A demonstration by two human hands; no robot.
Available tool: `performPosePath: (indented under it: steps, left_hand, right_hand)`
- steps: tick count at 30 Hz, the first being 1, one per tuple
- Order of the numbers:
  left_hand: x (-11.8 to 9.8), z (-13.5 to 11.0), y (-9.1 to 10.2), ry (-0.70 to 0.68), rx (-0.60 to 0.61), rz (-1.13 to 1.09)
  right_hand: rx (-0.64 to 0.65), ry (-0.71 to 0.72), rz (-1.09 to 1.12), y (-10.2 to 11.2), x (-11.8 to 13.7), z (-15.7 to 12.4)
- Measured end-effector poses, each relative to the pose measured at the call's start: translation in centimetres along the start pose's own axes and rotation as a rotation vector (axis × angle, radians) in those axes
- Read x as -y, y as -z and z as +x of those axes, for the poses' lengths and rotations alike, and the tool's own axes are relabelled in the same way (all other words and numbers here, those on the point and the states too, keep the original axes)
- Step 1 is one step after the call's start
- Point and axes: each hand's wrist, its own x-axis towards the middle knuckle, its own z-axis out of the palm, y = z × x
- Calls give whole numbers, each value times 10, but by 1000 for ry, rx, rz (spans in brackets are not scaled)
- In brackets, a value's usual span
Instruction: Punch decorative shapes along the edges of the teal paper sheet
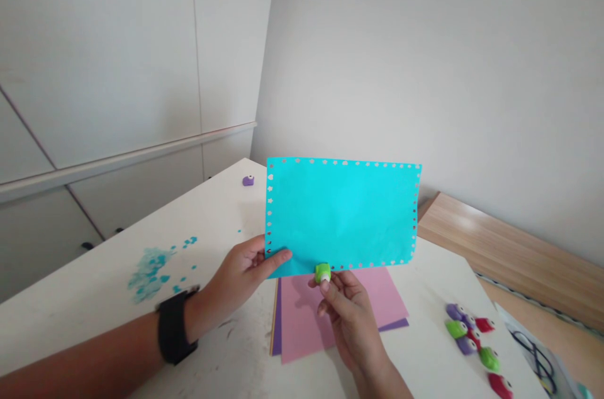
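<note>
A turquoise sheet of paper is held up above the table, with small shaped holes along its edges. My left hand pinches its lower left corner, thumb on the near face. At the bottom edge, a green craft punch with a white button sits over the paper. My right hand grips that punch from below, the thumb at its button. Stretches of the bottom edge on both sides of the left thumb show no holes. Beneath lie a pink sheet and purple sheets, partly hidden by my right hand.
Turquoise paper bits are scattered on the white table at left. A purple punch stands near the far corner. Several purple, green and red punches cluster at right. A wooden board and white cabinets border the table.
</note>
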Motion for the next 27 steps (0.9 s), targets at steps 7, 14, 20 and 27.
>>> performPosePath:
  steps: [7, 14, 20, 27]
  left_hand:
    - [3, 0, -1, 22, 65, -22]
    - [4, -1, -1, -12, 39, 8]
    - [11, -2, 0, 2, 60, 48]
    - [13, -3, 0, -15, 6, 146]
  right_hand:
    - [7, 15, -6, 2, -1, 0]
    - [5, 27, -22, 1, 0, 0]
    - [14, 39, -35, 0, 0, -1]
    - [-6, 73, -47, -1, -1, 1]
